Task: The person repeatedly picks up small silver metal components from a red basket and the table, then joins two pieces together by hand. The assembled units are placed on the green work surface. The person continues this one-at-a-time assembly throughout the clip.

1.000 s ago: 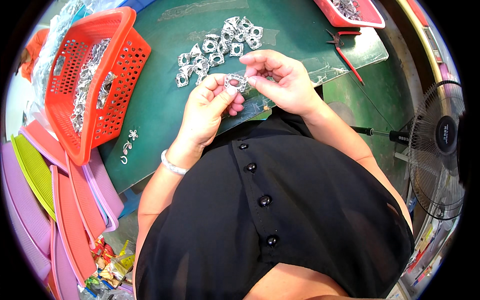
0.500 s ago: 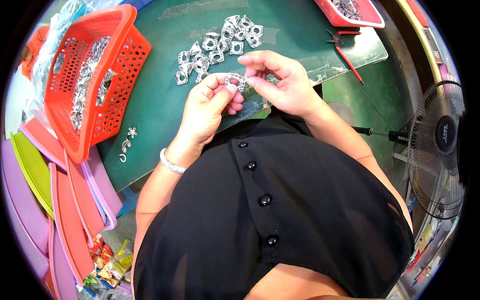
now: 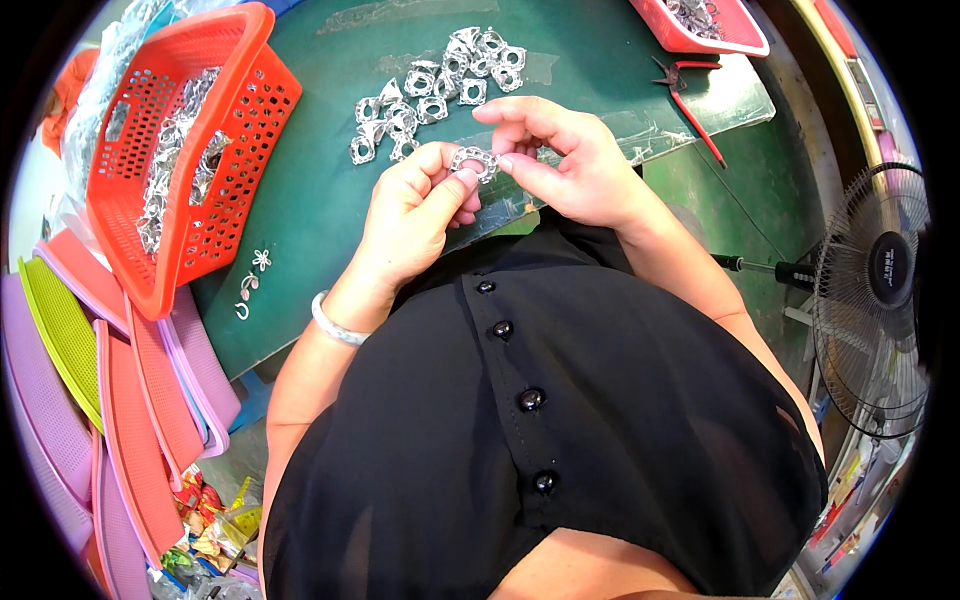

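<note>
Left hand: fingers of the left hand (image 3: pixel 415 208) pinch a small silver openwork metal ring-shaped piece (image 3: pixel 488 164) between thumb and forefinger; a pale, marbled bangle (image 3: pixel 335 326) circles the wrist.
Right hand: the right hand (image 3: pixel 582 172) has its forefinger spread away from the thumb and the other fingers curled; the thumb tip meets the ring-shaped piece's right edge, though I cannot tell whether these fingers pinch it.
Ring-shaped piece: raised between both hands, above the near edge of the green-topped bench (image 3: pixel 320 190).
Loose pile: silver openwork metal pieces (image 3: pixel 456 66) cluster on the bench beyond the hands.
Left side: a red perforated plastic basket (image 3: pixel 243 150) holds more silver metal parts (image 3: pixel 172 160); near it lie a small flower-shaped metal piece (image 3: pixel 261 259) and a curved open metal piece (image 3: pixel 242 311).
Right corner: red-handled pliers (image 3: pixel 697 122) lie near a pinkish-red plastic tray (image 3: pixel 722 44) containing metal bits (image 3: pixel 695 18).
Right edge: a black wire-caged fan (image 3: pixel 889 268).
</note>
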A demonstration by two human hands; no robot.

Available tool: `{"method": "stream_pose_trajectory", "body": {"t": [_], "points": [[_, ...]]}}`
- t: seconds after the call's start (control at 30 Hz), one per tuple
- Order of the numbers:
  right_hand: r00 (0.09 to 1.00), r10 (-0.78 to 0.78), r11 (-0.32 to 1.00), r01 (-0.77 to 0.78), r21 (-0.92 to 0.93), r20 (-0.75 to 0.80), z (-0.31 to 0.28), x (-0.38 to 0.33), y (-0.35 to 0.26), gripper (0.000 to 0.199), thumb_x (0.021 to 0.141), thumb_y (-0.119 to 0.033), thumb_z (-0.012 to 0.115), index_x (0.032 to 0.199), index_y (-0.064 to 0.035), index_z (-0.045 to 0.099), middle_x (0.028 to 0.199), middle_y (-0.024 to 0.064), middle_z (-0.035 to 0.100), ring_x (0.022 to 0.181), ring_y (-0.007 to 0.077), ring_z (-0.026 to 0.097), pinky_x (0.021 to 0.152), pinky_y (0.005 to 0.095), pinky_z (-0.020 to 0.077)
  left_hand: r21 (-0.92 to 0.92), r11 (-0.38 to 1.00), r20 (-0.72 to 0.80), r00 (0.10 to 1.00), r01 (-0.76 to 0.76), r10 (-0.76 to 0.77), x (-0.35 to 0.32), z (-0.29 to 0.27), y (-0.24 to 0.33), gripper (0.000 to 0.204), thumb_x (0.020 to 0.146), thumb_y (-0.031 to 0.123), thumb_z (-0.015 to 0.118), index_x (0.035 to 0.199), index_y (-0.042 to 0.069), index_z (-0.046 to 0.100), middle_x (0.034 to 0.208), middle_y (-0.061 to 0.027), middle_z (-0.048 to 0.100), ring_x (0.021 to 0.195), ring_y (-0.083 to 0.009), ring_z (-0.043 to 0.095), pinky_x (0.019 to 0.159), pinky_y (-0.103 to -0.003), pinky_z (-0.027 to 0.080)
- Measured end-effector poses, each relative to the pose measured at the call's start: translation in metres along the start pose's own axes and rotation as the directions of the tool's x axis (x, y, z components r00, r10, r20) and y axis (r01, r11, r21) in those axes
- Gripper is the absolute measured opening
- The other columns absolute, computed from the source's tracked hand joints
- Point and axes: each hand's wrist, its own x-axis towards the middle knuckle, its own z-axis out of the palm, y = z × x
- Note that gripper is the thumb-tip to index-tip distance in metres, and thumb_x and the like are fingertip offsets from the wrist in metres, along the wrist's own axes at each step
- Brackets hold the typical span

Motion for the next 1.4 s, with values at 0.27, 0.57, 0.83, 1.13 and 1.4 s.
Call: {"method": "stream_pose_trajectory", "body": {"t": [0.27, 0.57, 0.83, 1.13, 1.4], "points": [[0.999, 0.04, 0.999, -0.041, 0.028, 0.018, -0.0003, -0.0017, -0.0012, 0.037, 0.079, 0.005, 0.057, 0.116, -0.0025, 0.054, 0.082, 0.0011, 0.059, 0.075, 0.0075, 0.054, 0.071, 0.0225, 0.0451, 0.041, 0.999, 0.015, 1.0, 0.006, -0.007, -0.0017, -0.0003, 0.0031, 0.011, 0.09, 0.014, 0.052, 0.092, 0.004, 0.056, 0.069, 0.0022, 0.053, 0.06, -0.0041, 0.047, 0.057, -0.018, 0.039], [0.997, 0.069, 0.997, -0.07, 0.024, 0.034, -0.0009, -0.0015, -0.0014, 0.037, 0.08, 0.004, 0.057, 0.116, -0.0023, 0.053, 0.082, 0.0009, 0.059, 0.075, 0.0072, 0.054, 0.071, 0.0223, 0.0451, 0.037, 0.998, 0.013, 0.999, 0.045, -0.046, -0.0011, -0.0004, 0.0043, 0.011, 0.09, 0.014, 0.052, 0.092, 0.004, 0.055, 0.068, 0.0024, 0.052, 0.059, -0.0045, 0.046, 0.055, -0.018, 0.037], [0.997, 0.057, 0.998, -0.058, 0.019, 0.048, 0.0001, -0.002, 0.0008, 0.037, 0.079, 0.005, 0.056, 0.115, -0.0018, 0.053, 0.079, 0.0013, 0.058, 0.074, 0.008, 0.055, 0.07, 0.0229, 0.0458, 0.028, 0.998, 0.023, 0.998, 0.055, -0.056, -0.0011, -0.0014, 0.0035, 0.011, 0.09, 0.014, 0.051, 0.091, 0.004, 0.055, 0.067, 0.0023, 0.051, 0.057, -0.0047, 0.045, 0.054, -0.018, 0.037], [0.997, 0.068, 0.997, -0.067, -0.029, 0.038, 0.0018, -0.0034, -0.001, 0.037, 0.079, 0.005, 0.055, 0.115, -0.0013, 0.053, 0.079, 0.0019, 0.059, 0.074, 0.009, 0.055, 0.07, 0.024, 0.0465, 0.013, 0.997, 0.035, 0.997, 0.071, -0.071, -0.0013, -0.0012, 0.0035, 0.011, 0.09, 0.014, 0.05, 0.092, 0.004, 0.054, 0.067, 0.0019, 0.051, 0.057, -0.0051, 0.044, 0.054, -0.018, 0.037], [0.998, 0.044, 0.999, -0.043, -0.029, 0.033, 0.0021, -0.0047, 0.001, 0.037, 0.079, 0.005, 0.055, 0.115, -0.0011, 0.053, 0.08, 0.0026, 0.059, 0.073, 0.0092, 0.055, 0.07, 0.0239, 0.0464, 0.011, 0.997, 0.034, 0.996, 0.077, -0.078, -0.0014, -0.0013, 0.0024, 0.011, 0.091, 0.015, 0.051, 0.092, 0.004, 0.055, 0.067, 0.0021, 0.051, 0.057, -0.0051, 0.044, 0.054, -0.018, 0.037]]}}
